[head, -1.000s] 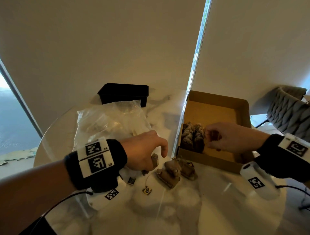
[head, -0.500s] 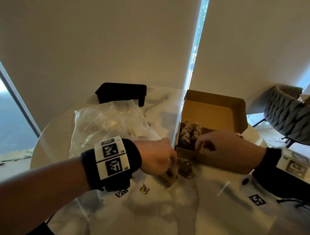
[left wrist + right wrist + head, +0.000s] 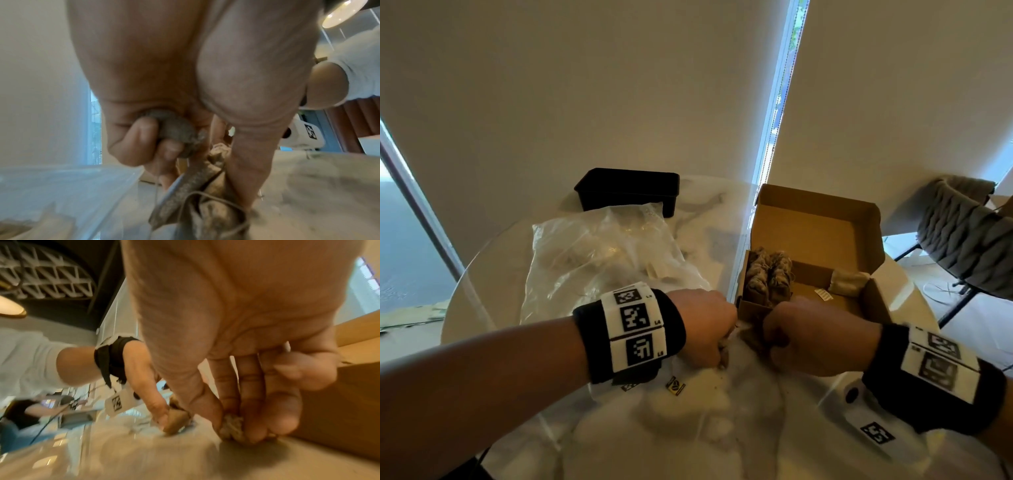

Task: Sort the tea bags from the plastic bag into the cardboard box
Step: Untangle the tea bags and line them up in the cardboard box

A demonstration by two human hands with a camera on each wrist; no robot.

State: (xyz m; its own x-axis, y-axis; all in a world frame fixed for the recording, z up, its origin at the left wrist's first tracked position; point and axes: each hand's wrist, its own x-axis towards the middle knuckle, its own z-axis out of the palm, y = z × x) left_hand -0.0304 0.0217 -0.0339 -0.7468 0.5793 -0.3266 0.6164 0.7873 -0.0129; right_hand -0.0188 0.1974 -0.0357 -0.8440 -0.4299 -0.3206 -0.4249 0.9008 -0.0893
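Note:
The open cardboard box (image 3: 866, 219) stands at the right of the marble table, with a few brown tea bags (image 3: 767, 277) upright in its near left corner and a pale one (image 3: 847, 282) further right. The crumpled clear plastic bag (image 3: 599, 253) lies to its left. Both hands are down on the table just in front of the box. My left hand (image 3: 705, 329) grips a tea bag (image 3: 179, 131) in its curled fingers and pinches another tea bag (image 3: 197, 186) on the table. My right hand (image 3: 815, 335) pinches a loose tea bag (image 3: 232, 428) against the tabletop beside the box wall (image 3: 339, 402).
A black rectangular container (image 3: 630, 188) stands behind the plastic bag. A small yellow tea tag (image 3: 675, 386) lies on the table near my left wrist. A grey woven chair (image 3: 965, 240) stands off the right edge of the round table (image 3: 688, 428).
My right hand has come out of the box and down to the loose tea bags in front of it. My left hand has slid right and closed on tea bags there.

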